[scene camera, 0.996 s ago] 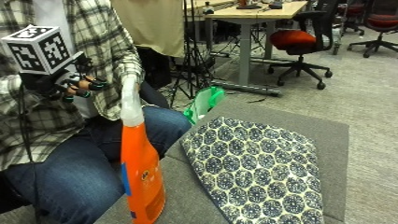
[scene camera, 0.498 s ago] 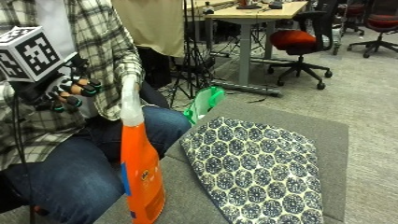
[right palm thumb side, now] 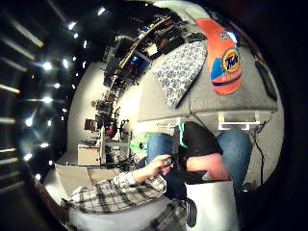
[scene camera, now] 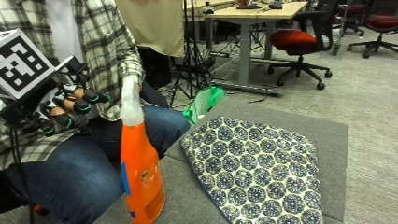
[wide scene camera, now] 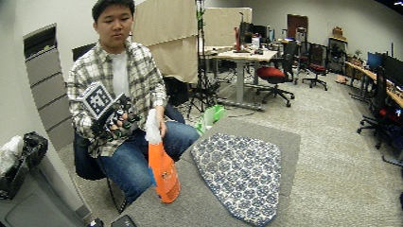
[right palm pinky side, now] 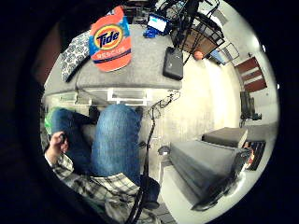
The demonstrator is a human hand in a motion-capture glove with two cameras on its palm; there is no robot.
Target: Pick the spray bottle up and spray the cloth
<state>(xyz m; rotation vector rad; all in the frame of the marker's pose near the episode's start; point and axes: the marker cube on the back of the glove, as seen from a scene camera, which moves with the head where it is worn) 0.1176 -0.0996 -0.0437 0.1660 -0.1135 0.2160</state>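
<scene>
While grip (scene camera: 62, 109) hangs loosely curled, empty, spray bottle (scene camera: 140, 175) and cloth (scene camera: 258, 175) on grey table (scene camera: 323, 133).

You have one orange spray bottle (scene camera: 142, 179) standing on the one grey table (scene camera: 323, 135), and one patterned blue-and-white cloth (scene camera: 258, 172) lying flat beside it. You can count one black flat device (right palm pinky side: 173, 62) on that same table. One gloved right hand (scene camera: 62, 109) shows, and one bare hand (right palm pinky side: 57, 146) in your lap.

Orange spray bottle (scene camera: 142, 177) with whitish top, blue-and-white patterned cloth (scene camera: 258, 172), grey table (scene camera: 323, 135), plaid shirt (scene camera: 105, 51)
</scene>
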